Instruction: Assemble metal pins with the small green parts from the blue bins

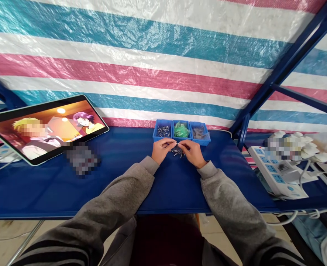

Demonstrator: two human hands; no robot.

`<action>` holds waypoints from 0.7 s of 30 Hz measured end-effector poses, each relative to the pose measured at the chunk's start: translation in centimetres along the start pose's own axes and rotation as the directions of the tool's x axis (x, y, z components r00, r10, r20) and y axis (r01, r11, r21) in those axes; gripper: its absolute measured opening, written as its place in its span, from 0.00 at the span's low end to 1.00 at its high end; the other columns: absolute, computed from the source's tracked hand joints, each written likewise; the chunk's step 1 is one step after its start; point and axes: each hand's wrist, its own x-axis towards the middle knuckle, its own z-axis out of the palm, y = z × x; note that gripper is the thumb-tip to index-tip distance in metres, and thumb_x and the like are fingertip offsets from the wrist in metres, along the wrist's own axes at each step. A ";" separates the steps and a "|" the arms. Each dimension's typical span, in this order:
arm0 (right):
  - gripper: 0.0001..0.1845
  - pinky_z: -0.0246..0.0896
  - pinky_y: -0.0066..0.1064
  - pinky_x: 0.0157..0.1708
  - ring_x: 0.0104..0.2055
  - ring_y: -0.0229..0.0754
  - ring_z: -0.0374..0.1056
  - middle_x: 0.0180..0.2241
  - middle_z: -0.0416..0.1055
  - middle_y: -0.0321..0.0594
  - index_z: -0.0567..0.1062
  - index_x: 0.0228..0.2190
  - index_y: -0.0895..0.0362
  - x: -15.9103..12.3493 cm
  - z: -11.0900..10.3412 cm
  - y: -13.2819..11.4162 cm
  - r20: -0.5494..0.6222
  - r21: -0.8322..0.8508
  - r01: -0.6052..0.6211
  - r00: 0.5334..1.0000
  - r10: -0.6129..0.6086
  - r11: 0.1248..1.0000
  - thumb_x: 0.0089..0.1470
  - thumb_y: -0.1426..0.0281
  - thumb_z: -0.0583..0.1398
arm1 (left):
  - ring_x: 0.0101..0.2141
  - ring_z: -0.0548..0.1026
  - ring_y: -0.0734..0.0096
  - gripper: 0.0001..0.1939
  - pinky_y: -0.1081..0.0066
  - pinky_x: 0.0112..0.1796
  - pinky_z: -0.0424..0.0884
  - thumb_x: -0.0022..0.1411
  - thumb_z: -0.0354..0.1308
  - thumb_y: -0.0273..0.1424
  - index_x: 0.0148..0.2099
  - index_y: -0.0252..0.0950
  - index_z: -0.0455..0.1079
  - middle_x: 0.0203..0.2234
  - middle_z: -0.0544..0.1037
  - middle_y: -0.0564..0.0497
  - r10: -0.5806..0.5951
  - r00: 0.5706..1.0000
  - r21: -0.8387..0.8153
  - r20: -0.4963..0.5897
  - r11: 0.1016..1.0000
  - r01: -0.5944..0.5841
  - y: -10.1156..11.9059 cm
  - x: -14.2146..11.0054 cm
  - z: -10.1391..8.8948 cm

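Note:
My left hand (162, 150) and my right hand (193, 152) meet fingertip to fingertip above the blue table, both closed in a pinch. Whatever sits between the fingers is too small to make out. Just below the fingertips lies a loose pile of small dark and silvery metal pieces (178, 152), partly covered by the hands. Behind them stand three blue bins in a row. The left bin (155, 134) contains thin metal pieces, the middle bin (181, 122) green pieces, and the right bin (206, 142) greyish translucent pieces.
A tablet (48, 127) playing a cartoon leans at the left, with a blurred dark object (83, 159) in front of it. On the right are a white power strip (274, 173), cables and plugs. A striped tarp (152, 74) and blue metal frame (279, 72) bound the table (169, 188).

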 end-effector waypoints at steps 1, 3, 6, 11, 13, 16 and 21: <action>0.19 0.64 0.32 0.31 0.26 0.41 0.69 0.27 0.75 0.41 0.77 0.30 0.56 0.0 0.0 -0.1 0.002 -0.007 -0.003 1.000 0.003 1.000 0.61 0.56 0.55 | 0.26 0.74 0.72 0.16 0.74 0.24 0.71 0.55 0.65 0.42 0.34 0.32 0.74 0.27 0.78 0.48 0.003 1.000 -0.002 0.004 1.000 -0.003 0.0 0.0 0.0; 0.19 0.65 0.32 0.31 0.26 0.41 0.69 0.27 0.75 0.41 0.77 0.31 0.56 -0.1 0.0 -0.2 -0.001 -0.019 -0.020 1.000 0.020 1.000 0.61 0.57 0.54 | 0.26 0.75 0.72 0.16 0.75 0.24 0.71 0.58 0.62 0.43 0.36 0.33 0.71 0.29 0.78 0.48 0.013 1.000 -0.019 0.011 1.000 -0.012 0.0 -0.1 0.1; 0.19 0.65 0.33 0.31 0.27 0.42 0.70 0.27 0.75 0.41 0.78 0.36 0.56 -0.1 0.0 -0.3 -0.027 -0.021 -0.066 0.997 0.065 0.998 0.62 0.57 0.53 | 0.26 0.75 0.74 0.16 0.76 0.24 0.71 0.63 0.57 0.44 0.39 0.34 0.66 0.32 0.79 0.47 0.022 1.000 -0.029 0.012 0.999 -0.022 -0.2 -0.1 0.1; 0.19 0.66 0.33 0.31 0.30 0.44 0.72 0.27 0.75 0.42 0.77 0.37 0.56 0.0 -0.1 -0.3 -0.059 -0.004 -0.094 0.994 0.094 0.996 0.62 0.57 0.53 | 0.20 0.70 0.78 0.16 0.77 0.23 0.67 0.68 0.50 0.43 0.45 0.35 0.66 0.27 0.76 0.52 0.069 0.997 0.166 0.046 0.983 -0.075 -0.5 -0.2 -0.4; 0.19 0.66 0.33 0.31 0.30 0.44 0.72 0.27 0.75 0.42 0.77 0.36 0.56 0.0 -0.1 -0.2 -0.058 -0.004 -0.095 0.994 0.095 0.995 0.62 0.58 0.53 | 0.23 0.70 0.76 0.18 0.75 0.27 0.69 0.69 0.48 0.43 0.47 0.35 0.70 0.27 0.76 0.51 0.139 0.988 0.292 0.067 0.944 -0.153 -0.3 -0.2 -0.6; 0.19 0.66 0.33 0.31 0.30 0.44 0.72 0.27 0.75 0.43 0.77 0.36 0.58 0.0 -0.1 -0.2 -0.060 0.001 -0.088 0.994 0.088 0.996 0.62 0.58 0.53 | 0.28 0.72 0.72 0.19 0.72 0.34 0.70 0.69 0.48 0.42 0.44 0.36 0.75 0.29 0.75 0.49 0.247 0.961 0.419 0.125 0.865 -0.277 0.0 -0.2 -0.7; 0.19 0.65 0.33 0.31 0.29 0.43 0.71 0.28 0.76 0.43 0.77 0.35 0.57 0.0 -0.1 -0.3 -0.053 -0.004 -0.072 0.996 0.071 0.997 0.62 0.58 0.53 | 0.26 0.72 0.73 0.18 0.73 0.31 0.69 0.66 0.53 0.44 0.40 0.36 0.77 0.27 0.76 0.50 0.266 0.956 0.436 0.121 0.851 -0.292 -0.2 -0.3 -0.5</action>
